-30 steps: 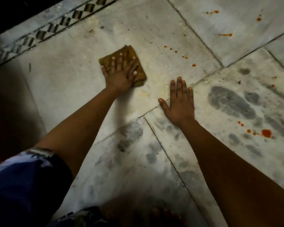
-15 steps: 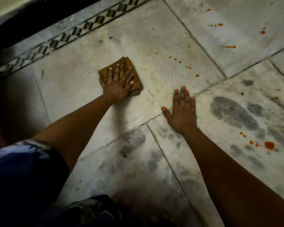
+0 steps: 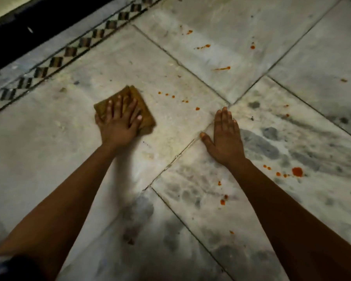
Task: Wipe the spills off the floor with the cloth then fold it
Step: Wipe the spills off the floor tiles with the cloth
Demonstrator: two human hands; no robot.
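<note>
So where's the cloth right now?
In the head view the cloth lies flat on the marble floor, left of centre, pressed under the left hand, with small orange drops just to its right.

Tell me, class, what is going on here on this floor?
A person is kneeling over a marble floor and cleaning it. The left hand presses a folded brown cloth flat on a tile, fingers spread. The right hand lies flat on the floor, propping the person up. Orange-red spills are scattered to the right of the cloth and beyond the right hand, not yet wiped. The nearest drops lie just right of the cloth.
</note>
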